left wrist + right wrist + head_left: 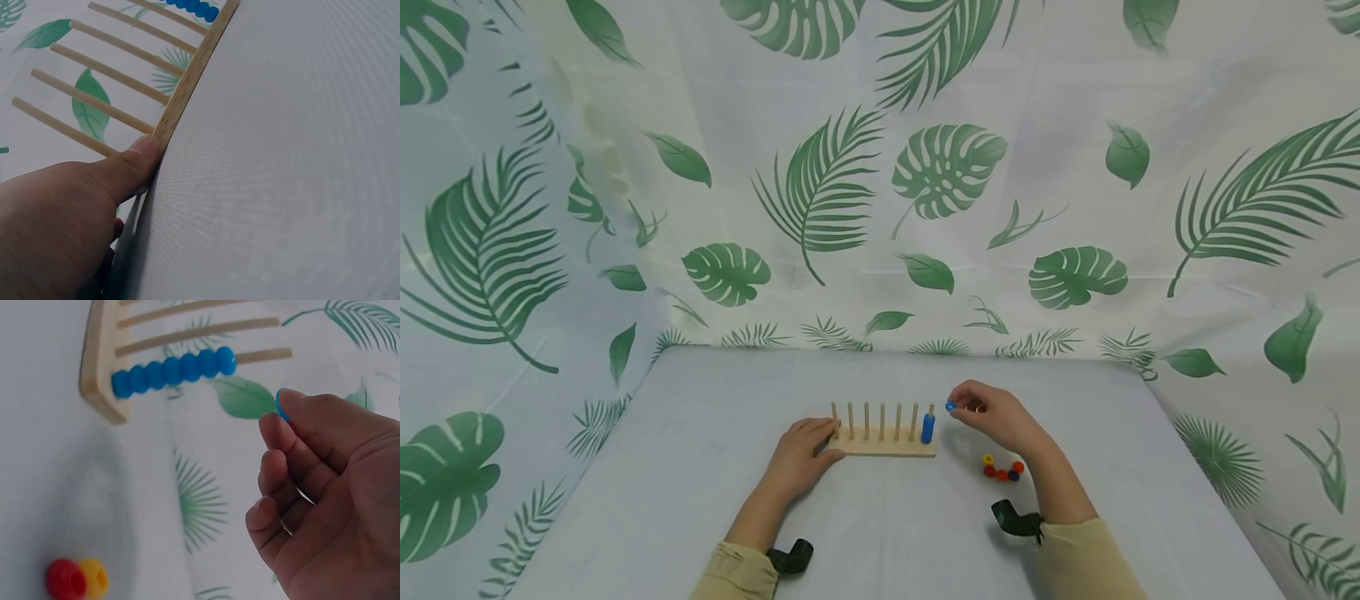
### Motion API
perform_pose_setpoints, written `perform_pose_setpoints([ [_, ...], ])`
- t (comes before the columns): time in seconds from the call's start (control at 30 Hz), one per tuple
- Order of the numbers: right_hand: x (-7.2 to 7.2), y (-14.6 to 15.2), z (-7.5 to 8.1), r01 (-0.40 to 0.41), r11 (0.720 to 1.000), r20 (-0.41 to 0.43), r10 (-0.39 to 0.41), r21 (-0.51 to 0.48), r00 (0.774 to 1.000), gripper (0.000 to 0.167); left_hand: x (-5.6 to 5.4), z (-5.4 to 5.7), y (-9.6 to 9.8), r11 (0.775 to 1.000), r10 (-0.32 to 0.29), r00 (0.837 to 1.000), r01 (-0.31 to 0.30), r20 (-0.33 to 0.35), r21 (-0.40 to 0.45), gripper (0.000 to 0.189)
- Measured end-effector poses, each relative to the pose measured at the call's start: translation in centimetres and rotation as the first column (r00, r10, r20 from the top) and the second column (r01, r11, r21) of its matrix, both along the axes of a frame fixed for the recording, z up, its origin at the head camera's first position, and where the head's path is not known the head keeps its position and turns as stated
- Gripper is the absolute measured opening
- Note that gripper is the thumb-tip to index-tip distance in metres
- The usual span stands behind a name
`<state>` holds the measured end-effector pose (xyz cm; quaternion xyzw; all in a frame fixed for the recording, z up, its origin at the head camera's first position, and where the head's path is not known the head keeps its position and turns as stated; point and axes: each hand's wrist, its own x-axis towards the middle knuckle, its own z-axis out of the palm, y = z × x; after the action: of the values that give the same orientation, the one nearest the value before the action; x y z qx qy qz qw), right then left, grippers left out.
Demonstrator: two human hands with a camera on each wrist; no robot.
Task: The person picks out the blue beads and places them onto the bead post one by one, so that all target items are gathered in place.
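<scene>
A wooden peg stand (883, 448) with a row of upright pegs stands on the table. Several blue beads (928, 429) are stacked on its rightmost peg, whose tip pokes out above them; the other pegs are bare. My left hand (802, 457) holds the left end of the stand, thumb against the base's front edge in the left wrist view. Between thumb and index finger, my right hand (331, 469) pinches a blue bead (281, 405), mostly covered by the fingertips. That bead is just right of the loaded peg, near the height of its tip, apart from it.
Loose beads lie on the table right of the stand, below the right hand: a yellow bead (988, 459), a dark blue bead (1013, 477) and several red or orange ones (1002, 475). Black wrist devices (1017, 520) sit at both cuffs. A leaf-printed curtain (940, 167) surrounds the table.
</scene>
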<state>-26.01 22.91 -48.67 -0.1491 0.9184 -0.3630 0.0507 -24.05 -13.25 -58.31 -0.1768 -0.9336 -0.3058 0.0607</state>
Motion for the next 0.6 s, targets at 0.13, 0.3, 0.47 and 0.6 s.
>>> perform_pose_setpoints([
  [0.13,0.0,-0.8,0.8,-0.013,1.000,0.001,0.013,-0.024,1.000,0.016,0.0,-0.1,0.0,1.000,0.002,1.000,-0.002,0.004,0.002,0.055],
  [0.3,0.1,-1.5,1.4,-0.030,0.998,0.013,0.031,-0.053,0.999,0.017,-0.1,-0.1,0.0,1.000,0.005,1.000,-0.005,-0.001,-0.004,0.055],
  [0.47,-0.1,-2.0,1.6,-0.051,0.998,0.007,0.052,-0.045,0.999,0.016,-0.1,-0.2,-0.1,1.000,0.003,1.000,-0.003,-0.005,-0.011,0.056],
  [0.6,-0.2,-2.4,1.7,-0.064,0.997,-0.001,0.064,-0.043,0.998,0.015,-0.2,-0.3,-0.1,1.000,0.005,1.000,-0.005,-0.006,-0.020,0.056],
])
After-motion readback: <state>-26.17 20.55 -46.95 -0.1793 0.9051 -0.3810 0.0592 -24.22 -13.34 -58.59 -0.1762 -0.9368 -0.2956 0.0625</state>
